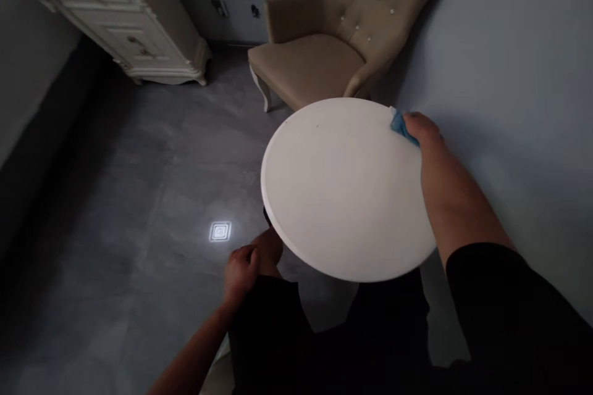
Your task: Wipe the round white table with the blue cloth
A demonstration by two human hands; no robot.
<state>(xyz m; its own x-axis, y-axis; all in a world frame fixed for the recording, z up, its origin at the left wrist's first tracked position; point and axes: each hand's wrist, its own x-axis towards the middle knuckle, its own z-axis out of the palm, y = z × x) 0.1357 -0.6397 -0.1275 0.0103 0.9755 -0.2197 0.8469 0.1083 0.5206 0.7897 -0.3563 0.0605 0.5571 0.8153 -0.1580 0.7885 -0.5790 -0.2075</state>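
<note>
A round white table [347, 191] with a raised rim stands in front of me. At its far right edge my right hand [422, 128] is closed on a blue cloth [402, 126], which touches the tabletop and rim. Part of the cloth and most of the fingers are hidden behind the hand. My left hand [241, 271] holds nothing and rests on my bent knee, left of the table and below its edge. Its fingers lie loosely over the knee. A few tiny dark specks show on the far left of the tabletop.
Behind the table stands a tan tufted armchair [310, 68], close to its far edge. A white carved cabinet [125, 18] is at the upper left. The grey wall [519, 62] rises on the right. A square of light [220, 231] shows on the grey floor [152, 154].
</note>
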